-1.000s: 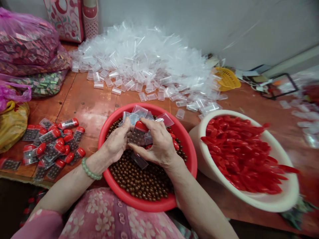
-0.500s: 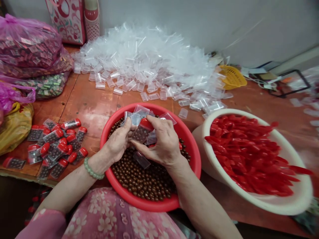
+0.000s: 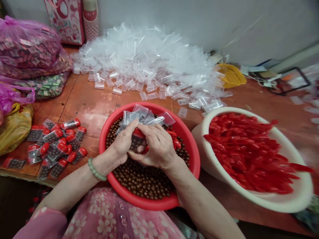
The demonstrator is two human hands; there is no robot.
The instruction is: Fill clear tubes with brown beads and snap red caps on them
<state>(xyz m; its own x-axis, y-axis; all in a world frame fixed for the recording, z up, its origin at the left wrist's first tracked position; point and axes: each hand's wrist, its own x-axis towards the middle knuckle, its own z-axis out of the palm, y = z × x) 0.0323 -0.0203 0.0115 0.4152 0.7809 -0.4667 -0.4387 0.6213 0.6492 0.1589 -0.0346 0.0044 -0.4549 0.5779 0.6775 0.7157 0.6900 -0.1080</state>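
Over the red basin (image 3: 196,166), a small clear plastic box (image 3: 137,142) with a red cap is gripped between both of my hands. Dark balls show through its wall. My left hand (image 3: 121,144) closes on its left side, thumb up by the cap. My right hand (image 3: 160,146) wraps its right side, with thumb below and fingers above. Brown balls (image 3: 147,184) fill the basin beneath. Several empty clear sleeves (image 3: 141,110) lie at the basin's far side, and a few red caps (image 3: 176,142) rest beside my right hand.
Left on the wooden table is a cluster of filled red-capped boxes (image 3: 57,146). A white tub (image 3: 281,205) of red caps stands at right. A large heap of clear sleeves (image 3: 149,63) lies behind, near a yellow basket (image 3: 231,75). Filled plastic bags (image 3: 30,49) sit far left.
My left hand has moved right and closed in on the red-capped box. My right hand has shifted slightly left and down, uncovering red caps in the basin.
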